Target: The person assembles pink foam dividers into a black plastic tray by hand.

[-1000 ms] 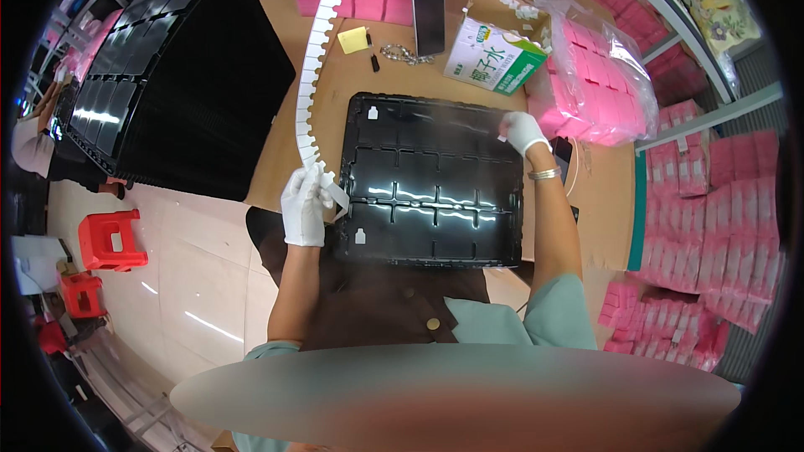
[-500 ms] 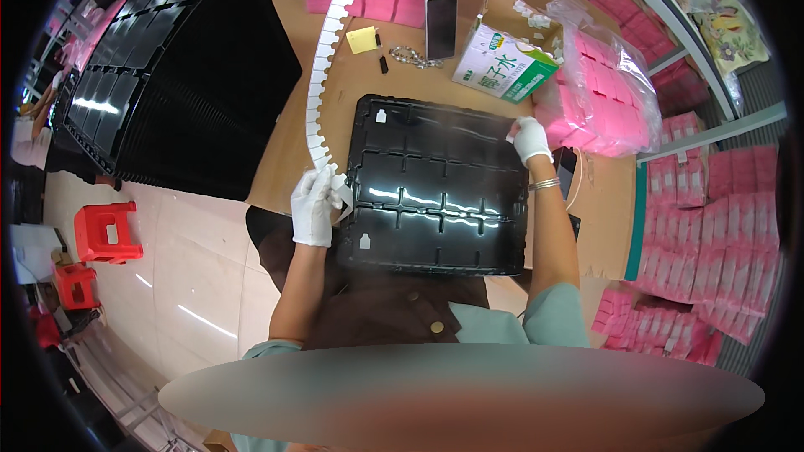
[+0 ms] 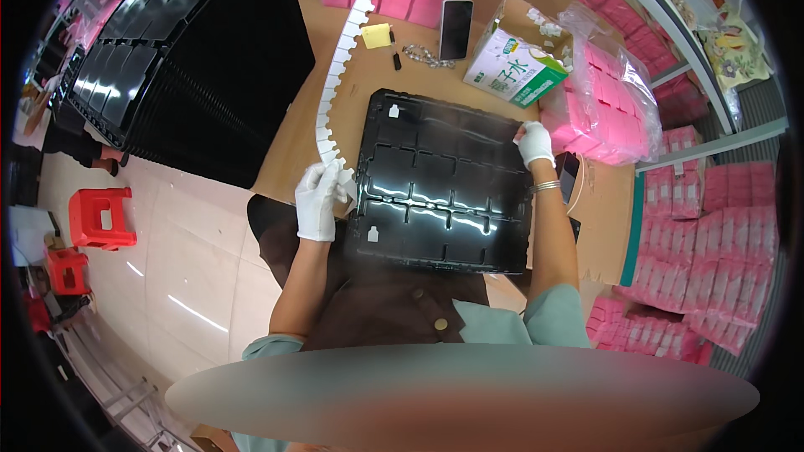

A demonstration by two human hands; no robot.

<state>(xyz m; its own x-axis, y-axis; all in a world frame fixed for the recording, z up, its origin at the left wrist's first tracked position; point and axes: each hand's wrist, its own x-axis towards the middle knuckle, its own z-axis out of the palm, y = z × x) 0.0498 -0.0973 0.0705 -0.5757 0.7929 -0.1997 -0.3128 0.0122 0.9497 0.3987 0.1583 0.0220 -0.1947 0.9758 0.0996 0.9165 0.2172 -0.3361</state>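
A black plastic tray (image 3: 444,169) with molded compartments lies before me, its near edge at my apron. Two small white tag-shaped stickers (image 3: 394,111) show along its left side, one far and one near. My left hand (image 3: 318,201), in a white glove, pinches the lower end of a long white label strip (image 3: 337,67) with a notched edge, beside the tray's left edge. The strip curves away toward the back. At the tray's far right corner, my gloved right hand (image 3: 536,146) has its fingertips closed against the rim; whatever is between them is hidden.
A tall stack of black trays (image 3: 226,75) stands at the left. Behind my tray lie a phone (image 3: 456,29), a bead bracelet (image 3: 427,56), a black marker (image 3: 395,54) and yellow notes (image 3: 376,35). An open carton (image 3: 515,59) and wrapped pink packs (image 3: 599,100) stand at the right.
The view has shifted slightly, and the tray looks turned a little clockwise. My left hand still grips the strip's end, its fingers bent more. My right hand stays at the far right corner.
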